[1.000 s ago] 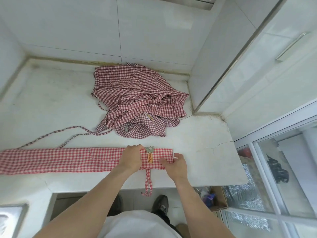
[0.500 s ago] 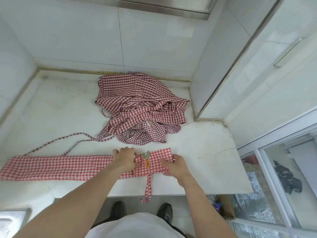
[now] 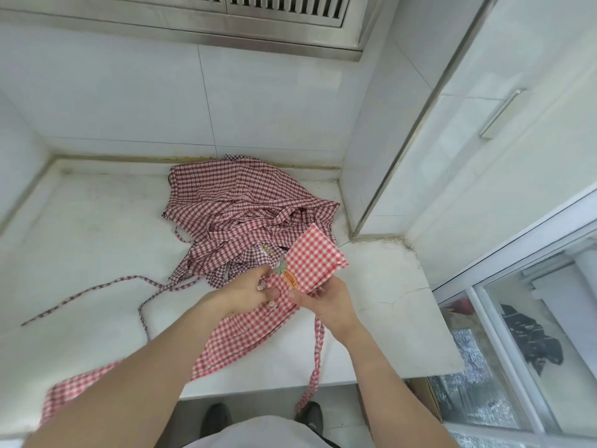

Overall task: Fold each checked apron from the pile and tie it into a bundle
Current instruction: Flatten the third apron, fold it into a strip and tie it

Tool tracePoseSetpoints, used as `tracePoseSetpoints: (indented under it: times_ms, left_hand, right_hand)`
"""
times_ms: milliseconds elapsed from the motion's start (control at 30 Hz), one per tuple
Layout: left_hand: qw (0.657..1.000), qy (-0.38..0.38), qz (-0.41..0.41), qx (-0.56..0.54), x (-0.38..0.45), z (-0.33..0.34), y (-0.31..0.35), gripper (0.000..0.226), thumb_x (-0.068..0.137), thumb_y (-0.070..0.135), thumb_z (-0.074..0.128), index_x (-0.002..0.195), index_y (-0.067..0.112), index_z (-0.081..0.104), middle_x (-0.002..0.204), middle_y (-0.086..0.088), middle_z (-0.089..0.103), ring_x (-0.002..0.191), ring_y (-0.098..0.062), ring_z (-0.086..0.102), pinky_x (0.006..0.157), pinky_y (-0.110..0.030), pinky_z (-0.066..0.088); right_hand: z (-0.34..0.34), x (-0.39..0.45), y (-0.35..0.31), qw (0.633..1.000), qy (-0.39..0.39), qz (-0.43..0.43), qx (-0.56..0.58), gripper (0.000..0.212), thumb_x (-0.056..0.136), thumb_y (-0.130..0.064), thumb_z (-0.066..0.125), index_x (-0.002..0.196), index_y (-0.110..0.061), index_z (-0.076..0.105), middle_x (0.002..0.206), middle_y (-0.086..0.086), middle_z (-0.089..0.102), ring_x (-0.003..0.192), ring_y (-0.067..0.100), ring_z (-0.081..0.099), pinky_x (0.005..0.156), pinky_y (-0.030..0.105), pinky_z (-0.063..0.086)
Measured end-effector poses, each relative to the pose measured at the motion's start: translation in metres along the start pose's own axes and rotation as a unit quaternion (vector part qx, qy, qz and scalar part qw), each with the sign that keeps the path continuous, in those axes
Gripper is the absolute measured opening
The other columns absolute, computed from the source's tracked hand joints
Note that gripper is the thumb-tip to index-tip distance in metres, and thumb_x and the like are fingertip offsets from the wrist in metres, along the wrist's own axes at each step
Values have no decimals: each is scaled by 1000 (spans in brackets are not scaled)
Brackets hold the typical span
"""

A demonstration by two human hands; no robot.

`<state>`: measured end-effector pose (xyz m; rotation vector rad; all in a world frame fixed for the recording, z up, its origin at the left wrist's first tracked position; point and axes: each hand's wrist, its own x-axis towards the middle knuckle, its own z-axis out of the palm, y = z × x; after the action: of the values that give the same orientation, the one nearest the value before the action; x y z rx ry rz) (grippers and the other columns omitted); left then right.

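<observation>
A red-and-white checked apron (image 3: 310, 263), folded into a long strip, is lifted at its right end above the white counter (image 3: 80, 253). My left hand (image 3: 248, 291) pinches the strip just left of its orange carrot patch. My right hand (image 3: 326, 299) grips the fabric from below on the right. The folded end stands up and tilts to the right. The rest of the strip trails down and left, under my left forearm. One tie strap (image 3: 316, 354) hangs over the counter's front edge. The pile of darker checked aprons (image 3: 239, 215) lies behind.
Loose thin ties (image 3: 97, 294) from the pile snake across the counter to the left. A white cabinet with a metal handle (image 3: 500, 114) rises on the right, a steel range hood (image 3: 226, 14) hangs above, and a glass door (image 3: 533, 350) stands at lower right.
Both hands have lifted the strip's right end off the counter and tipped it up. The long strip has been dragged to the right. The camera has tilted upward.
</observation>
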<state>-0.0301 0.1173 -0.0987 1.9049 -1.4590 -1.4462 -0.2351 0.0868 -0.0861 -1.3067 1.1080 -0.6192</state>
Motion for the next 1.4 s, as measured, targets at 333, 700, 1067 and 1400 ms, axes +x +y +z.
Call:
tracePoseSetpoints:
  times_ms: [333,700,1067,1400]
  left_hand:
    - [990,-44,17,-130,2,-18,41,65,87,53,66,138,15,52,127,5,65,114,-9,61,107,-32,45]
    - [963,-95,0,-253,-28,-38,84,20,104,17,47,114,10,62,99,0,73,87,-12,68,91,-32,52]
    - [927,-100,25,-360,-27,-33,82,52,86,20,72,131,1,55,119,-15,70,107,-28,69,91,-38,55]
    - [927,2,92,-364,-29,-39,84,38,89,6,68,123,19,57,112,-5,73,102,-22,71,89,-38,55]
  right_hand:
    - [-10,9,-41,984,94,-131,-69,18,81,-11,81,98,-11,74,89,-7,76,80,7,72,70,22,57]
    - [-35,21,-60,748,148,-537,-361,38,82,-10,77,118,-21,70,114,1,71,96,17,70,75,34,59]
    - [-44,17,-66,722,47,-494,-482,43,95,-4,50,131,-20,65,133,6,51,121,21,49,95,26,48]
    - [-53,-11,-99,997,-54,1,-55,55,76,-2,58,124,-29,58,106,10,59,61,6,51,51,21,34]
